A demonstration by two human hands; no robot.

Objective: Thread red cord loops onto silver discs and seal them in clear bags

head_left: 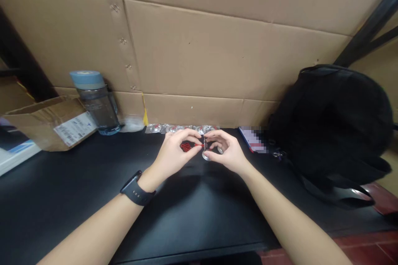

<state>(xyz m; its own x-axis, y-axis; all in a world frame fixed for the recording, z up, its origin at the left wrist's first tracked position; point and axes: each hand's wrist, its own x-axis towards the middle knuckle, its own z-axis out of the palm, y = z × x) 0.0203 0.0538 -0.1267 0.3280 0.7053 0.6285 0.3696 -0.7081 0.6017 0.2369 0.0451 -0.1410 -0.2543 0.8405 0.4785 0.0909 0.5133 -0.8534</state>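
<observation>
Above the black tabletop, my two hands meet fingertip to fingertip. My left hand, with a dark watch on its wrist, pinches a red cord whose knotted, looped part shows between thumb and fingers. My right hand grips a small silver round piece between thumb and fingers. The red cord runs toward this piece; whether they are joined is too small to tell. Just behind the hands lie several clear packets with round silver and red items inside.
To the left stand an open cardboard box and a blue-lidded water bottle, with crumpled clear plastic beside it. A phone-like flat item and a black backpack lie to the right. A cardboard wall closes off the back.
</observation>
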